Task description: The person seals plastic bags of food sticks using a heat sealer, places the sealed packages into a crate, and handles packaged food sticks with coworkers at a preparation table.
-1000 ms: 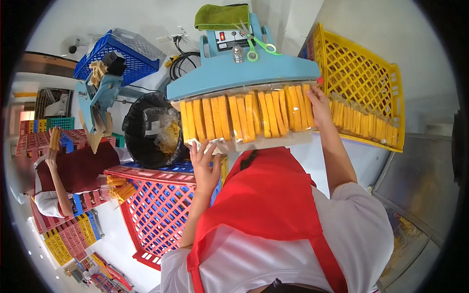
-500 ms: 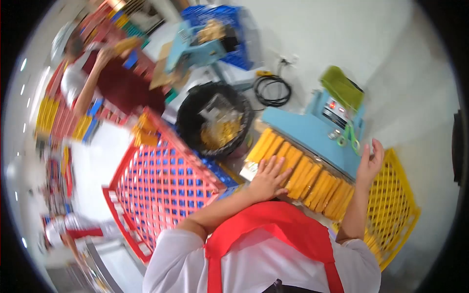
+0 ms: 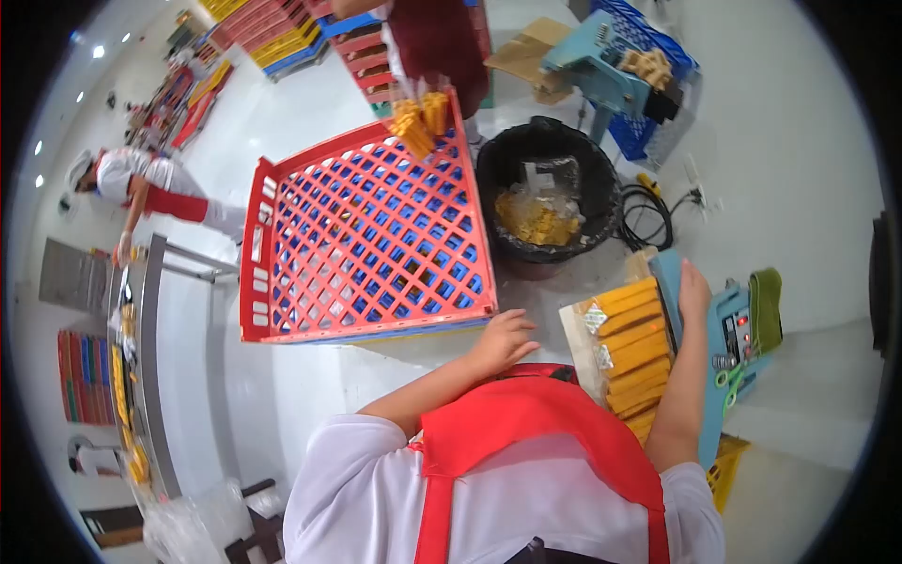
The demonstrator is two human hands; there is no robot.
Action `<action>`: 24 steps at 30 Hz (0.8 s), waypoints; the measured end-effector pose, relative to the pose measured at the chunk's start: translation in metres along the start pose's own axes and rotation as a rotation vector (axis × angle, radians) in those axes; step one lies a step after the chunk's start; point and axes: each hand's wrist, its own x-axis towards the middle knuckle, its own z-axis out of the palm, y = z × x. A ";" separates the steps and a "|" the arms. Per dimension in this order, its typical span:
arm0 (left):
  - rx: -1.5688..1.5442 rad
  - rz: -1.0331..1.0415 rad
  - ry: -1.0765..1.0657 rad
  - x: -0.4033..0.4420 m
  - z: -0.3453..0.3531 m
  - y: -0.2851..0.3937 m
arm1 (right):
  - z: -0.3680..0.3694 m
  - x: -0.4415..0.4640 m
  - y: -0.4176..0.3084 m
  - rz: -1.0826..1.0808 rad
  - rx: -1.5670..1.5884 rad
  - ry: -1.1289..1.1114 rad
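Observation:
My left hand (image 3: 507, 340) is off the packs, fingers stretched out, near the close right corner of the red crate (image 3: 252, 282). It holds nothing. My right hand (image 3: 693, 293) lies at the far end of the light-blue machine (image 3: 714, 324), against its long edge; the fingers are largely hidden. Between my arms, a row of yellow stick-shaped food packs (image 3: 631, 343) in clear film rests on a pale board along the machine. White-and-green labels show on a couple of packs. Green-handled scissors (image 3: 727, 380) lie on the machine beside a green cloth (image 3: 766, 310).
Two bagged yellow packs (image 3: 418, 127) lie at the crate's far corner. A black-lined bin (image 3: 489, 202) with yellow scraps stands right of the crate. Behind it is another blue machine (image 3: 592, 56). Co-workers (image 3: 155, 183) stand beyond; a black cable (image 3: 648, 216) coils on the floor.
The view has swung left. My left hand has left the packs and moved toward the crate. My right hand, raised before, has come down to the machine's far end.

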 end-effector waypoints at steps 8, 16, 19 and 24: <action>0.222 -0.535 0.387 -0.102 -0.014 -0.036 | 0.014 0.052 0.056 -0.037 0.113 -0.200; 0.234 -0.585 0.466 -0.120 -0.015 -0.027 | 0.011 0.085 0.028 0.130 0.171 -0.314; 0.212 -0.674 0.322 -0.139 -0.005 -0.029 | 0.038 0.097 0.049 0.162 0.505 -0.052; -0.136 -1.184 0.331 -0.192 0.040 -0.074 | 0.045 0.079 0.050 -0.091 0.356 0.200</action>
